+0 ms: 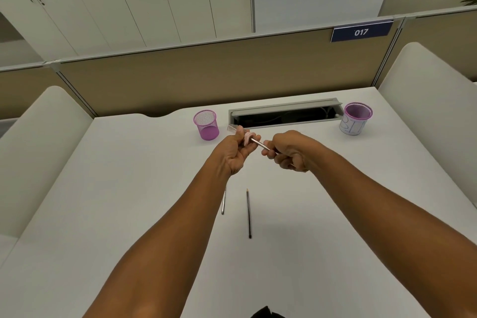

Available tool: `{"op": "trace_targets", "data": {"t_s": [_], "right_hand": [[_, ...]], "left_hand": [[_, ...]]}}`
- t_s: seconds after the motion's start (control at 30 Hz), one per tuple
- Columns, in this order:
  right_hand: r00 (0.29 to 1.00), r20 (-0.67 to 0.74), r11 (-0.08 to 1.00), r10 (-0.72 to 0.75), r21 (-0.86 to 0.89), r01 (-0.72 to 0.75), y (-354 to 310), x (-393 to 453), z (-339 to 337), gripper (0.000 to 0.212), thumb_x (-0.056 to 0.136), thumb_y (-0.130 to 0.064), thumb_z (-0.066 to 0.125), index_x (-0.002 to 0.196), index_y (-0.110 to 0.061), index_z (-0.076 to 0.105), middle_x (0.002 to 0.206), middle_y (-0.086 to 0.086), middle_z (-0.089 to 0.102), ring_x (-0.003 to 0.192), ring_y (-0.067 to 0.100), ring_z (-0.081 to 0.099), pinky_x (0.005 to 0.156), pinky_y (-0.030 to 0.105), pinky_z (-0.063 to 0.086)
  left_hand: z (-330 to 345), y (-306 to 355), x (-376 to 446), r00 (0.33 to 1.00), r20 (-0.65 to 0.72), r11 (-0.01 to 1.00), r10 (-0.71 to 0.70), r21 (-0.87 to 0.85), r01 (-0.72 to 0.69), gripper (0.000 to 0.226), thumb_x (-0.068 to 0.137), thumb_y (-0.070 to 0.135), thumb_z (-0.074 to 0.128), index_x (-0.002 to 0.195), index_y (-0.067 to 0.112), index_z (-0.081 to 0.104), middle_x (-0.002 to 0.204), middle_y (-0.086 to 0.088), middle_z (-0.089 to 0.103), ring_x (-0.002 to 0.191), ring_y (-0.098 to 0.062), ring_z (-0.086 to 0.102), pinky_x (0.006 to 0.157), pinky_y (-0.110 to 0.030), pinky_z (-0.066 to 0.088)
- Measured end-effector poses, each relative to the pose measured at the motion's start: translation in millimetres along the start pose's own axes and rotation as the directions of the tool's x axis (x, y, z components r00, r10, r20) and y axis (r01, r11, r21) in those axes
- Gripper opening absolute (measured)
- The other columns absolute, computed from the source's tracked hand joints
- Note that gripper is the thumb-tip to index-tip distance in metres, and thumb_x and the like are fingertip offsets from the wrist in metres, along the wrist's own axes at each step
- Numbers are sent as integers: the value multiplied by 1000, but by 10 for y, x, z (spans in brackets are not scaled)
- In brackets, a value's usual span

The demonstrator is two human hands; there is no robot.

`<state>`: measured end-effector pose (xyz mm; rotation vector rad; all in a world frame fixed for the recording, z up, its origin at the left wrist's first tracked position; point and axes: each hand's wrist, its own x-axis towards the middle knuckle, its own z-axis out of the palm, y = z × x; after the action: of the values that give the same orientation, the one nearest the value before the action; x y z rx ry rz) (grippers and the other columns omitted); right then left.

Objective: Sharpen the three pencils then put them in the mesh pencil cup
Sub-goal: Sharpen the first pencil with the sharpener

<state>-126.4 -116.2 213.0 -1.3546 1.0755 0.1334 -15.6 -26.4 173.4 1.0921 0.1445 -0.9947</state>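
Above the white desk (129,201), my left hand (236,153) grips a pink sharpener (247,137) with a clear end. My right hand (289,151) grips a pencil (259,143) whose tip sits in the sharpener. Two more pencils lie on the desk nearer to me: a dark one (248,213) with its point facing away, and a second one (223,201) partly hidden under my left forearm. An empty pink mesh pencil cup (206,125) stands just behind and left of my left hand.
A second pink mesh cup (356,119), wrapped in white paper with writing, stands at the back right. An open grey cable tray (284,113) runs between the two cups. Padded white dividers flank the desk, and a beige partition closes its far edge.
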Motion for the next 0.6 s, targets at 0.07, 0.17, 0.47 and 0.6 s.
{"op": "trace_targets", "data": {"t_s": [0.07,0.17,0.47,0.6], "right_hand": [[996,-23,990,-81,-114,78,22,-29,20,36,101,-31,45,95,-2,66,72,5,56,52,10,37,46,20,30],[945,-87,868,-316,-428,251,109,-4,86,39,96,-42,52,98,-4,63,90,11,66,68,17,51,59,27,41],[639,-214,464,-739,-850,252,366,66,205,27,98,-28,46,85,-10,61,68,0,50,53,11,41,47,21,23],[936,-221,903,-274,-394,171,114,55,131,33,97,-30,50,82,-5,64,61,2,51,48,11,40,43,22,28]], "left_hand": [[14,11,14,1000,-23,1000,4,16,-3,25,98,22,53,103,-3,58,97,-21,65,80,-28,68,81,-41,56],[5,19,23,999,-53,1000,5,17,-4,23,98,21,53,96,-2,57,91,-20,65,78,-28,68,86,-42,54],[-15,-26,-13,1000,5,1000,-2,-12,2,26,98,20,52,103,-4,57,95,-21,64,81,-30,68,84,-41,56],[-64,-53,3,1000,13,1000,-2,-25,2,31,98,23,53,112,-5,56,97,-22,65,82,-30,69,82,-40,56]]}}
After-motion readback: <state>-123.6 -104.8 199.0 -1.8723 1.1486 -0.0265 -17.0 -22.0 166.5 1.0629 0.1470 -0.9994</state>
